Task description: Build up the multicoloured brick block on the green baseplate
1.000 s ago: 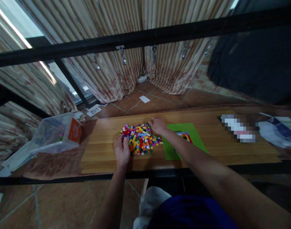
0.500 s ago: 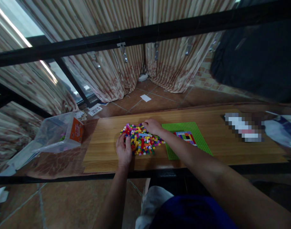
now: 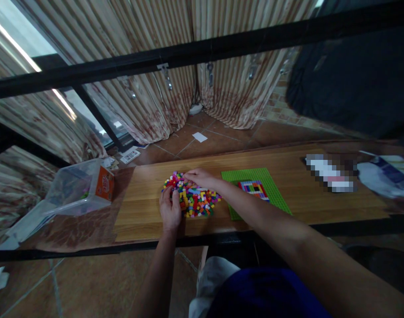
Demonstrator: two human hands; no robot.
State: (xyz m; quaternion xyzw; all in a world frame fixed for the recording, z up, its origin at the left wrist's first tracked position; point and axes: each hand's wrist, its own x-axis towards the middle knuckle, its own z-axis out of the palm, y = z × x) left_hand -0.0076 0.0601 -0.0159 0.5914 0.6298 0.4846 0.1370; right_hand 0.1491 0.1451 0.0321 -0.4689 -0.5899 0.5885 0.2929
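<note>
- Centrally, multicoloured toy bricks (image 3: 202, 204) lie heaped between the left hand (image 3: 170, 213), loosely curved beside them, and the right hand (image 3: 202, 177), fingers narrowed over the far side; whether either holds any, I cannot tell.
- Rightward, a green baseplate (image 3: 245, 175) lies on the wood-grain board (image 3: 142, 198); striped curtains (image 3: 152, 110) hang beyond.
- Wood grain shows on both sides.

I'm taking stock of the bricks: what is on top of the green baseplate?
On the green baseplate sits a multicoloured brick build. The right forearm crosses in front, so whatever lies on the strip behind it cannot be seen.
</note>
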